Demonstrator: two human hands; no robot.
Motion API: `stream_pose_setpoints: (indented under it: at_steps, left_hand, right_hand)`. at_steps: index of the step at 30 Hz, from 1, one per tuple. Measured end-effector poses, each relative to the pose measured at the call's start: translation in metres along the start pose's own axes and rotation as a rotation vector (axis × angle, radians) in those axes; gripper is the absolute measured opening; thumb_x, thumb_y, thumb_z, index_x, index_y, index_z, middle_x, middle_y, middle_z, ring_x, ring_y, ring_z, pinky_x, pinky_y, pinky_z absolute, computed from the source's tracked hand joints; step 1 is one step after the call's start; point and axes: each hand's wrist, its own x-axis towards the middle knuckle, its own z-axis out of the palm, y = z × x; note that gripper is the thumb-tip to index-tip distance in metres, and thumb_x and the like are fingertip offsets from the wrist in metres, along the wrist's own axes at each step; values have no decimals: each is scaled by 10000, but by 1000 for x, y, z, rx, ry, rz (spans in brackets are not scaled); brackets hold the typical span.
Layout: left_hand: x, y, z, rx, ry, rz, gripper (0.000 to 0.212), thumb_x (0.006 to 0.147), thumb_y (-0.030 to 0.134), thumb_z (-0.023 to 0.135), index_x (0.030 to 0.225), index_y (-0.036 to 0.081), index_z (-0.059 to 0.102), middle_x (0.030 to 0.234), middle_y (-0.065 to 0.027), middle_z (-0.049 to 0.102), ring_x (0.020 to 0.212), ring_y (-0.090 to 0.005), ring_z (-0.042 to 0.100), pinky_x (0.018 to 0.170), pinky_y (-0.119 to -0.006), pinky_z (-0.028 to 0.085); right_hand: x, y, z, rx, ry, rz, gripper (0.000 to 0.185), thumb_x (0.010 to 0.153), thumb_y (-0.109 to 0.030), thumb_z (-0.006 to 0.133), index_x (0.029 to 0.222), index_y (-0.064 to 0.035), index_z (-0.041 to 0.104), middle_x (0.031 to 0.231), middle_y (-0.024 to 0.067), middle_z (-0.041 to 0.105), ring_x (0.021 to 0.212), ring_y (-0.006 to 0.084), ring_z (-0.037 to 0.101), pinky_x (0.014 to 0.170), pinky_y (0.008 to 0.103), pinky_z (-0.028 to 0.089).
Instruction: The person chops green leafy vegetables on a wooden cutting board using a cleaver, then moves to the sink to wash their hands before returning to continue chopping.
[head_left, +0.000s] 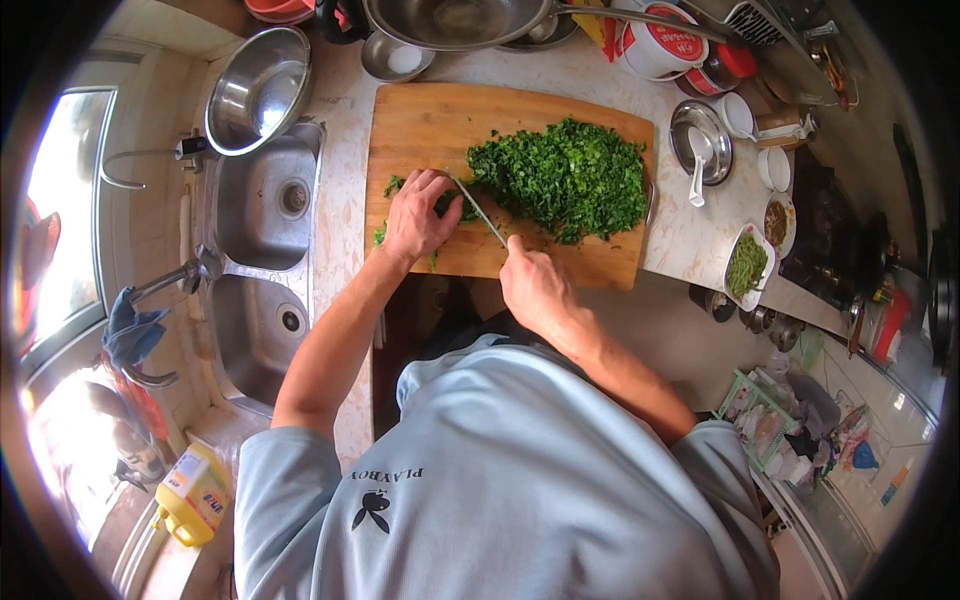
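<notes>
A wooden cutting board (420, 120) lies on the counter before me. On its right half is a wide heap of finely chopped leafy greens (577, 180). My right hand (536, 289) grips the handle of a kitchen knife (480, 210), whose blade points up and left across the board. Just left of the blade, my left hand (422, 215) presses down with curled fingers on a small bunch of uncut greens (448, 202), partly hidden under it. A few loose leaves lie around that hand at the board's left side.
Left of the board is a double steel sink (262, 210), with a large steel bowl (259, 90) at its far end. A wok (457, 19) stands beyond the board. On the right are a steel dish (701, 142) with a white spoon and a plate of green beans (748, 266).
</notes>
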Motion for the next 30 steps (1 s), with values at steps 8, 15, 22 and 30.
stream_pose_setpoints:
  at_steps: [8,15,22,30]
  left_hand:
    - [5,-7,2,23,-28,43,242,763,135,751,952,23,652,980,-135,655,937,-348,600,803,-418,509]
    - [-11,3,6,249,-60,7,458,764,282,764,1122,44,606,1126,-110,629,1020,-323,583,866,-412,487]
    - [-4,22,30,303,121,-237,354,764,233,768,1022,40,623,1061,-120,625,970,-333,584,834,-414,489]
    - [-13,15,14,288,128,-77,373,772,234,757,1071,52,627,1073,-107,632,981,-315,587,847,-406,483]
  right_hand:
    - [37,10,22,90,11,110,314,934,-146,489,1138,86,545,827,290,676,759,451,676,685,537,544]
    - [39,8,-21,39,51,76,258,948,-166,477,1063,52,556,801,289,668,769,461,670,705,537,544]
    - [48,30,1,35,83,76,276,946,-168,486,1094,53,557,816,277,672,777,454,670,697,542,540]
    - [17,7,-8,-12,117,43,232,919,-132,510,1043,60,556,768,268,666,735,434,674,665,532,544]
